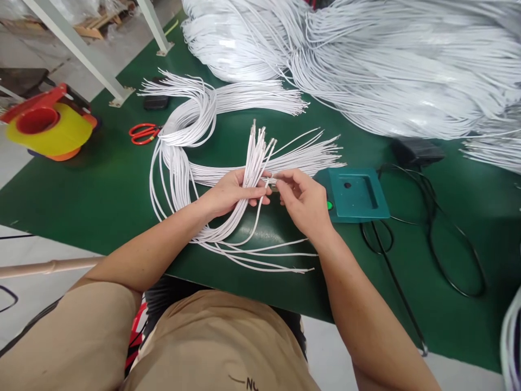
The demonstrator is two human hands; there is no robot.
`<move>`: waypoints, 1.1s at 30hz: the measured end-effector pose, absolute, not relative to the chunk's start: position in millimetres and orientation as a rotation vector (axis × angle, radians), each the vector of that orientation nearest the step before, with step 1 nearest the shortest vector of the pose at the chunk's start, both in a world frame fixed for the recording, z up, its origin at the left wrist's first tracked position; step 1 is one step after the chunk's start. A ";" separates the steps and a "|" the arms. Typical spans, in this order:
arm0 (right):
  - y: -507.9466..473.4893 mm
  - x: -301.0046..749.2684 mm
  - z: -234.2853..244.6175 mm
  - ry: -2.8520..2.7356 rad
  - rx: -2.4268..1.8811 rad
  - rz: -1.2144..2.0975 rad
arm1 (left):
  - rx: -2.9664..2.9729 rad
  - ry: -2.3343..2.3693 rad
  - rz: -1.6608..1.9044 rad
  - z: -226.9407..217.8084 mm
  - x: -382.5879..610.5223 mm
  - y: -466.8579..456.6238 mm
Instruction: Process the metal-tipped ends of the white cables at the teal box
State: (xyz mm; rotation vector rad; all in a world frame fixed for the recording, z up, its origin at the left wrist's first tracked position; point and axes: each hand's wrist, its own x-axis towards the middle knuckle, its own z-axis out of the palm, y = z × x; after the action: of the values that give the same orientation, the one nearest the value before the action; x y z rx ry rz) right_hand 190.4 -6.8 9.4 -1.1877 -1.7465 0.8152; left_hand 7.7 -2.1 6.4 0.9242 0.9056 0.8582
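Observation:
My left hand (pixel 232 194) is closed round a bunch of white cables (pixel 256 155) whose metal-tipped ends stand up above my fingers. My right hand (pixel 303 201) pinches the end of one single white cable (pixel 260 209) just right of the bunch, next to my left thumb. That cable loops down over the green table (pixel 97 190). More white cables (pixel 183 125) lie in curved bundles behind and left of my hands. A teal box (pixel 354 193) with a green light sits right beside my right hand.
A huge heap of white cables (pixel 386 65) fills the back right. Red-handled scissors (pixel 143 132) and a dark object (pixel 156 101) lie at the left. Black cords (pixel 439 239) trail from the teal box. A red and yellow reel (pixel 49 125) stands off the table's left edge.

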 end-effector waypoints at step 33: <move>7.4 222.2 16.1 -2.484 -1.471 -0.107 | 1.313 1.265 0.801 -10.3 18.9 -1.0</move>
State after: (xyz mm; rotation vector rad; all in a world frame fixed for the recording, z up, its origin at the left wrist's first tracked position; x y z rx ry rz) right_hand 222.2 7.4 16.1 -1.4713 -2.4836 -0.1071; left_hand 18.9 -1.0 -10.3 1.3130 1.2650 0.8014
